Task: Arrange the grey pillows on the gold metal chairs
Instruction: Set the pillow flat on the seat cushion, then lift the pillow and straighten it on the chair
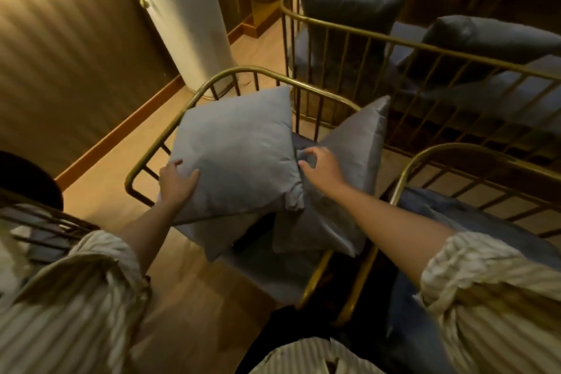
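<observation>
Hands are working a grey pillow over the seat of a gold metal chair as a person in striped sleeves is arranging the cushions. The left hand is clasping the pillow's lower left edge, thumb on top and fingers wrapped under the fabric, while the right hand is pinching the pillow's right edge where the cloth is bunching. A second grey pillow is leaning on its corner against the right side of the chair's rail, just beside the right hand, and whether that hand is also catching a fold of this second pillow is hard to tell from the angle. The held pillow is tilting toward the back rail and, it seems, not yet resting square on the seat cushion. Doing this step well probably means keeping both grips near the corners, standing the pillow upright against the curved back bars, and letting go only once it is sitting steady beside its neighbour, without knocking that one flat. Beyond, two more grey pillows are already standing in the neighbouring gold chairs, and a white tower appliance is standing by the wall.
</observation>
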A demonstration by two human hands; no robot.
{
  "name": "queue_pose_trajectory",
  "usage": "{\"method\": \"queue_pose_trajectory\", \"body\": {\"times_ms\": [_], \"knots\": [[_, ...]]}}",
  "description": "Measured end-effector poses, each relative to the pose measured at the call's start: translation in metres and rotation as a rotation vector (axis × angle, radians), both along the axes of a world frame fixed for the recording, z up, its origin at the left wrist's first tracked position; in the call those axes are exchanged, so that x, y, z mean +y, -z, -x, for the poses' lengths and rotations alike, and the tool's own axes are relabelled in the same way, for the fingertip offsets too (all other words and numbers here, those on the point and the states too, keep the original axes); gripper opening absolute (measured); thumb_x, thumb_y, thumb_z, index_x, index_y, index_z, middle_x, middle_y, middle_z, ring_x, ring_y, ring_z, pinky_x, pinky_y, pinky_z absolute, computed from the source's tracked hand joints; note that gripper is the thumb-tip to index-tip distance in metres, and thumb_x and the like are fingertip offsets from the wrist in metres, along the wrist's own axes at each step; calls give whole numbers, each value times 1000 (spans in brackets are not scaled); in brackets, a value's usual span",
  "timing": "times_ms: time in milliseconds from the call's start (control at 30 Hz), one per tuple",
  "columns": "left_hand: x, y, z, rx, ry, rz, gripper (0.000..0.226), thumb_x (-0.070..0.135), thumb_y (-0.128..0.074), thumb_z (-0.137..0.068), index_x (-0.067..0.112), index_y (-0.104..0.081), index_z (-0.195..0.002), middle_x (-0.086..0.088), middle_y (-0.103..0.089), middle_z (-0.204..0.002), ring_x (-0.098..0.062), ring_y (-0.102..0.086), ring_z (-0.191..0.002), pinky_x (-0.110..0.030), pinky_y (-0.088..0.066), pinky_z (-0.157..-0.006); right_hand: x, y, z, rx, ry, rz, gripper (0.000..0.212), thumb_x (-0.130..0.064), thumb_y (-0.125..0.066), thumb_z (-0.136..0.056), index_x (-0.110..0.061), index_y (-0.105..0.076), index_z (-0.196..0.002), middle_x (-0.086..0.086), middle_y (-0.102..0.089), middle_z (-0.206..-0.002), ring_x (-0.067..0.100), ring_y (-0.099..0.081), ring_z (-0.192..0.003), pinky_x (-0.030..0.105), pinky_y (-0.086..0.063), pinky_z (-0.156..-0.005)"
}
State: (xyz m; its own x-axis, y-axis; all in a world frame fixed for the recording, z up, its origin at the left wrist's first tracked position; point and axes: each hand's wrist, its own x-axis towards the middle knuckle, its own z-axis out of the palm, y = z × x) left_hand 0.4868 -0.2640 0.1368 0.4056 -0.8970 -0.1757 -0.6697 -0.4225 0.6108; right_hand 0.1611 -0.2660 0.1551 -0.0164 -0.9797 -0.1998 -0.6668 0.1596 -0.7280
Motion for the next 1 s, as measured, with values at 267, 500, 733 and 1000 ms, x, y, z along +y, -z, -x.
{"method": "queue_pose_trajectory", "body": {"times_ms": [267,500,733,1000], "knots": [[-54,49,-71,187,-121,-223,66,46,-57,-92,-1,-47,-138,-24,-55,-136,-42,-55,-120,-48,-48,-96,-66,35,-64,-153,151,-277,91,-55,-73,-76,-11,-33,-145,14,-42,-149,35,-42,-136,47,-39,-109],[-74,81,-89,474,-254,-417,100,82,-32,-83,5,-39,-146,-20,-51,-144,-41,-51,-128,-48,-41,-101,-101,60,-78,-401,419,-454,89,-51,-69,-83,-10,-27,-150,11,-39,-152,34,-43,-135,40,-40,-105],[-80,57,-82,505,-355,-325,105,88,-54,-65,10,-51,-134,-12,-60,-131,-39,-57,-119,-49,-46,-95,-105,56,-67,-557,439,-464,91,-46,-88,-61,-11,-51,-137,8,-61,-131,31,-59,-112,38,-48,-86],[-88,1,-40,540,-310,-48,89,86,-60,-62,7,-56,-103,-2,-65,-107,-24,-61,-96,-40,-45,-80,-90,-10,-30,-638,435,-265,78,-33,-83,-74,-13,-47,-140,8,-59,-133,22,-56,-101,36,-47,-83]]}}
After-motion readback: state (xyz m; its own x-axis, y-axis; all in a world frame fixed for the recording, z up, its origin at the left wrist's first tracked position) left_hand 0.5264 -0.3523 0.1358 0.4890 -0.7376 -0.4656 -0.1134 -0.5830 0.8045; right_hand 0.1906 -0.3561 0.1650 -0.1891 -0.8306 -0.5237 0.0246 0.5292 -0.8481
